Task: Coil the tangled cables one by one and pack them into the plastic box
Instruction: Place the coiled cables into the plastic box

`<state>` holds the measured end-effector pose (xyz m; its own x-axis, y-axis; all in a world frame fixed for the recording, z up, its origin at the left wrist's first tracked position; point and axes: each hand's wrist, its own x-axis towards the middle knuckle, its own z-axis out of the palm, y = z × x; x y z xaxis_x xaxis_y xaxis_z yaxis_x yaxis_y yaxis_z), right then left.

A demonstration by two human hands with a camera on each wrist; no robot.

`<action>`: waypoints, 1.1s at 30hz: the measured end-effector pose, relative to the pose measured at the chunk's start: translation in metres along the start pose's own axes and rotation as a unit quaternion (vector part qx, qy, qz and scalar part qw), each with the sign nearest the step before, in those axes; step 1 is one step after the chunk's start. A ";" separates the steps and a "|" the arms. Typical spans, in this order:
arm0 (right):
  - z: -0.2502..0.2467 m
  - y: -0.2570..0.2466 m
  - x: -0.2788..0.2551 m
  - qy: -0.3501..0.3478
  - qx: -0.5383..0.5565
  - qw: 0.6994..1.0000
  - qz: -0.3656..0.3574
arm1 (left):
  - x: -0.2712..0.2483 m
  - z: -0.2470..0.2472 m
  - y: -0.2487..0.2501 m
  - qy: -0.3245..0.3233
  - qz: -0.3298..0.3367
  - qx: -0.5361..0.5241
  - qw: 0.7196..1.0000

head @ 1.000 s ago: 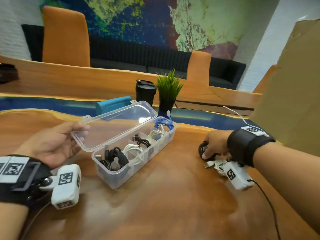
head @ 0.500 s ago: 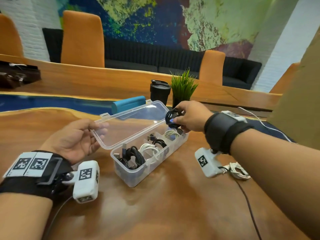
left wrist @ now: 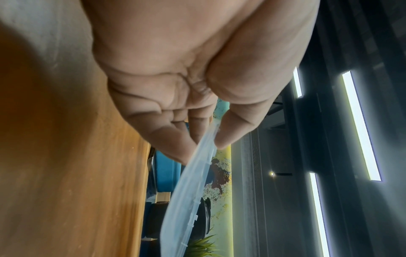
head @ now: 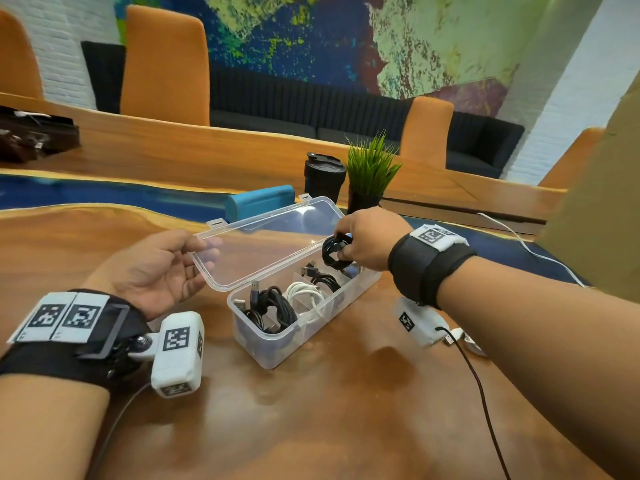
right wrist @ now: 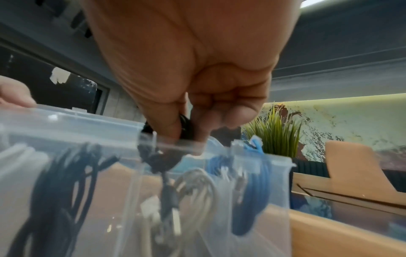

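at centre frame, the right hand (head: 367, 242) pinches a coiled black cable (head: 334, 252) just above the far end of the plastic box (head: 277, 344); the left hand (head: 156, 271) pinches the lid (head: 263, 244) open at its corner. best lowered upright into a free compartment, wrist arched over the rim, loops kept together.

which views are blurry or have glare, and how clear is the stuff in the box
Head view: sharp, with soft glare on the glossy wooden table, edges bent by the wide lens. Right wrist view: blurred; coiled cables show smeared through the clear plastic box wall. Left wrist view: palm of the left hand too close and soft, ceiling light strips blown out.
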<state>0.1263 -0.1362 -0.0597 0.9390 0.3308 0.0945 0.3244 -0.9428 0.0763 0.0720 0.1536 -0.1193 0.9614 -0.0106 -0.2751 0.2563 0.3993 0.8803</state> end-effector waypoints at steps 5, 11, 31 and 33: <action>-0.003 -0.010 0.005 -0.046 -0.059 0.997 -0.002 | 0.001 -0.001 -0.001 0.005 0.006 0.014 1.000; -0.002 -0.003 0.004 -0.041 0.036 0.998 -0.019 | 0.003 -0.006 0.000 0.003 0.003 0.018 1.000; 0.005 0.113 -0.141 -0.262 -0.067 0.959 0.081 | 0.082 -0.074 -0.010 0.043 -0.001 -0.021 0.999; 0.020 0.111 -0.145 -0.242 -0.049 0.965 0.087 | 0.027 -0.021 -0.002 0.039 -0.021 0.026 0.999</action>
<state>0.0286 -0.2892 -0.0843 0.9296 0.0868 -0.3583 0.1664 -0.9661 0.1975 0.0953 0.1712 -0.1368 0.9397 0.0453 -0.3389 0.3026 0.3513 0.8860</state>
